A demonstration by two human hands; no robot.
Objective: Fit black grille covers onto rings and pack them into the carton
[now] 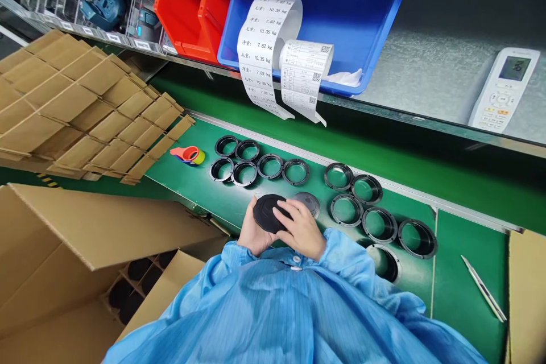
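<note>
My left hand (252, 233) cups a flat black round disc (265, 212) from below and the side. My right hand (302, 229) rests on top of the same disc, its fingers across the disc's right edge. Just beyond the right hand, a grey round disc (307, 203) lies flat on the green workbench (464, 261). Several black rings with open centres (270, 166) stand in rows on the bench, beyond both hands. More of these rings (345, 210) sit to the right. The nearest ring is partly hidden by my blue sleeve (345, 261).
An open cardboard box (85, 239) at lower left holds black discs in cells (130, 278). Stacked cardboard dividers (81, 108) lie at left. Metal tweezers (484, 289) and a tape roll (188, 154) lie on the bench. Red and blue bins (315, 11), printed labels (262, 51) and a white remote (503, 90) are on the shelf.
</note>
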